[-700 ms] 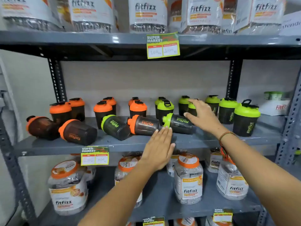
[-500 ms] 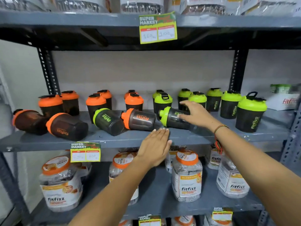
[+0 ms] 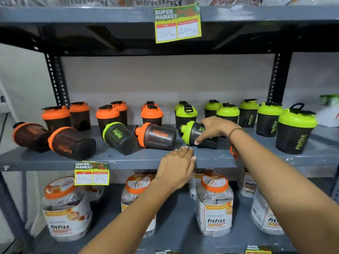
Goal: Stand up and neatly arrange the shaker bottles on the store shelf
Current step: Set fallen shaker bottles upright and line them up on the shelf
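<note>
Dark shaker bottles with orange or green lids fill the grey middle shelf (image 3: 211,158). Several stand upright at the back. Several lie on their sides in front: two orange-lidded ones at the left (image 3: 72,143), a green-lidded one (image 3: 120,137), an orange-lidded one (image 3: 156,136), and a green-lidded one (image 3: 190,132). My right hand (image 3: 213,128) is closed around that last lying bottle, thumb under its near side. Flat and open, my left hand (image 3: 177,165) rests its fingertips on the shelf's front edge and holds nothing.
A tall green-lidded shaker (image 3: 294,132) stands upright at the right front. Clear fitfizz jars with orange lids (image 3: 214,204) fill the lower shelf. Yellow price tags hang from the top shelf edge (image 3: 177,23) and the middle shelf edge (image 3: 91,173). Black uprights (image 3: 278,77) frame the bay.
My right hand has come down from the upright green bottles and closed around the lying green-lidded bottle. The left hand stays near the shelf edge. The view has tilted downward.
</note>
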